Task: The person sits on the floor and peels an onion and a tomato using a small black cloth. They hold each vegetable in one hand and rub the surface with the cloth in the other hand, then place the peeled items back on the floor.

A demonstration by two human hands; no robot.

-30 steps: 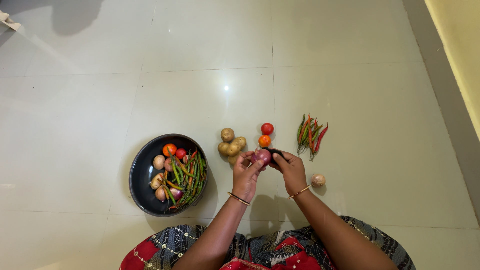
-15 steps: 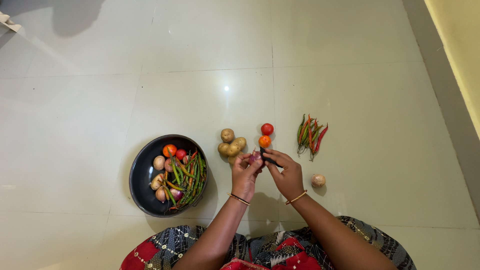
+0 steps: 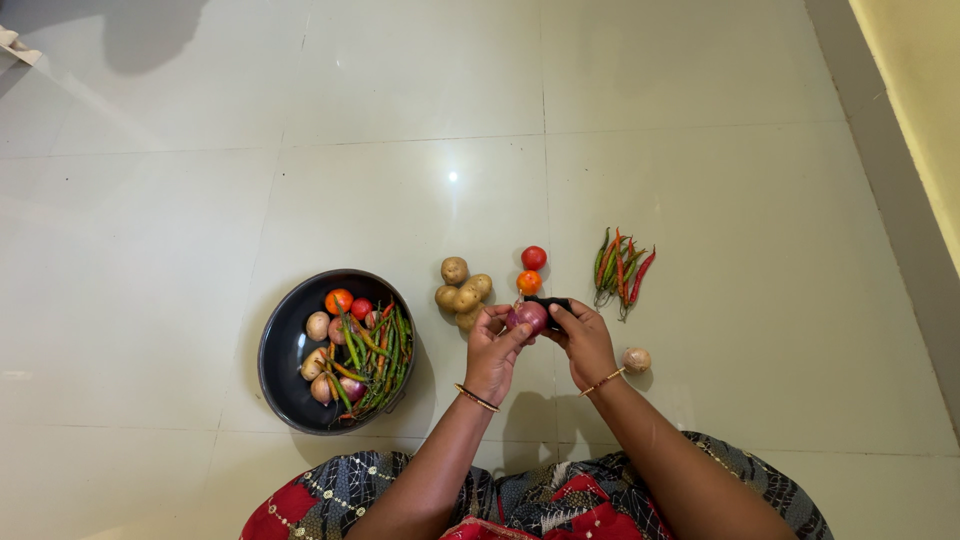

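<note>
Wide pale tiled floor (image 3: 420, 120), glossy, open far and to the left; yellow wall (image 3: 915, 80) running along the right edge, a bound on that side

Dark round pan (image 3: 285, 345) at near left, loaded with green and red chillies, small potatoes, onions and tomatoes; raised rim, likely easy to knock with an elbow

Loose bunch of chillies (image 3: 620, 268) lying right of centre on the tiles; heap of potatoes (image 3: 462, 290) just left of centre, touching one another; two tomatoes (image 3: 531, 270) between those groups, one behind the other; a pale peeled onion (image 3: 636, 359) alone at near right, just beside the right wrist

Left hand (image 3: 492, 350) cupped around a red onion (image 3: 528, 316), fingertips and thumb closed on its sides, held clear of the floor above the gap between potatoes and tomatoes. Right hand (image 3: 583, 340) closed on a small dark tool (image 3: 549, 303), perhaps a knife or peeler, pressed against the far right side of the onion; blade not visible

Probably firm and light, dry papery skin liable to slip and flake; best gripped round the belly, fingers kept off the tool's side. Little room right around the hands, plenty farther out
</note>
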